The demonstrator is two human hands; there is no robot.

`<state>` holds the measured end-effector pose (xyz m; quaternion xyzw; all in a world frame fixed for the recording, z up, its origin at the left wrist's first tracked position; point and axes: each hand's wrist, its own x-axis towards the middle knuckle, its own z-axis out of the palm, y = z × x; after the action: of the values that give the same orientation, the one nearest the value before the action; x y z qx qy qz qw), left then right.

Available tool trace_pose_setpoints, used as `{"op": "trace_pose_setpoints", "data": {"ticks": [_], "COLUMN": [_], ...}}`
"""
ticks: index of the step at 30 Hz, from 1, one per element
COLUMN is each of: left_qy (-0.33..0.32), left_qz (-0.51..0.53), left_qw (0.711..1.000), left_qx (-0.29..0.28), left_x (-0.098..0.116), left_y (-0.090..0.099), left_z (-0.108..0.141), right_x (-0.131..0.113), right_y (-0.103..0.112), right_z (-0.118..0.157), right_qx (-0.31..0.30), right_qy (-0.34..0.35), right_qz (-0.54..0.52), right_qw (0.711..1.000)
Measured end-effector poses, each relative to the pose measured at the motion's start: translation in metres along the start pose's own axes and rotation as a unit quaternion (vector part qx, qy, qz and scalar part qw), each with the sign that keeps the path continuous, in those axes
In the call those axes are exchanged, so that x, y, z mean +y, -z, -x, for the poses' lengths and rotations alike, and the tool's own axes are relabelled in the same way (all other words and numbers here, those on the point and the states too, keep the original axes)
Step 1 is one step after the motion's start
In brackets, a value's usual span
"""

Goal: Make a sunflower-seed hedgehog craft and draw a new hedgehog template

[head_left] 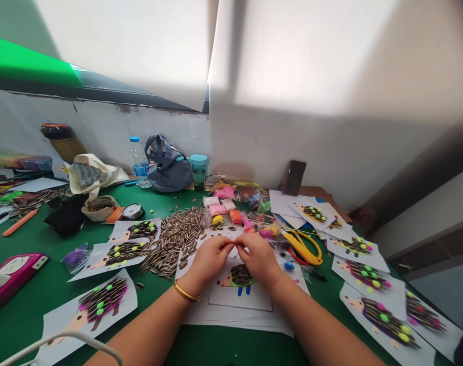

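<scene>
My left hand [209,260], with a gold bangle [186,292] at its wrist, and my right hand [261,258] meet fingertip to fingertip. Both are closed in a pinch; whatever small bit sits between the fingertips is too small to name. Under them lies a white card [226,299] bearing a hedgehog picture [242,275], with striped seeds on its back, a green edge and blue legs. Larger white sheets [250,321] lie beneath this card. Just left of my left hand spreads a heap of sunflower seeds [178,231].
Bagged modelling clay [217,209] lies beyond my hands. Yellow-handled scissors [304,246] rest to the right. Finished-looking hedgehog cards [365,272] line the right, others [102,300] the left. A blue bag [169,173], bottle [136,157], cup [199,170] and phone [293,178] stand along the wall.
</scene>
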<state>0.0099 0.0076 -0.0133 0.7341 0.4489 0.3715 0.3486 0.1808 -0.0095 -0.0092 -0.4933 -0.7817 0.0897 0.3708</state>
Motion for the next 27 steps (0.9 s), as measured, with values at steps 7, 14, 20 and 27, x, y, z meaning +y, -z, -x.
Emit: {"op": "trace_pose_setpoints", "data": {"ticks": [7, 14, 20, 27], "left_qy": [0.086, 0.121, 0.170, 0.153], "left_qz": [0.164, 0.228, 0.305, 0.315], "left_qw": [0.981, 0.965, 0.937, 0.935], "left_qx": [0.056, 0.046, -0.010, -0.053], "left_x": [-0.005, -0.002, 0.009, 0.016], "left_y": [-0.003, -0.004, -0.001, 0.001], "left_z": [-0.005, -0.004, 0.000, 0.002], "right_x": [0.001, 0.000, 0.001, -0.002], "right_y": [-0.002, 0.002, 0.010, 0.021], "right_z": [0.002, 0.001, 0.000, 0.007], "right_qx": [0.010, -0.008, 0.001, 0.029], "right_qy": [-0.028, 0.009, 0.026, 0.060], "right_qz": [-0.071, -0.017, -0.012, -0.077], "right_qw": [0.997, 1.000, 1.000, 0.995]}}
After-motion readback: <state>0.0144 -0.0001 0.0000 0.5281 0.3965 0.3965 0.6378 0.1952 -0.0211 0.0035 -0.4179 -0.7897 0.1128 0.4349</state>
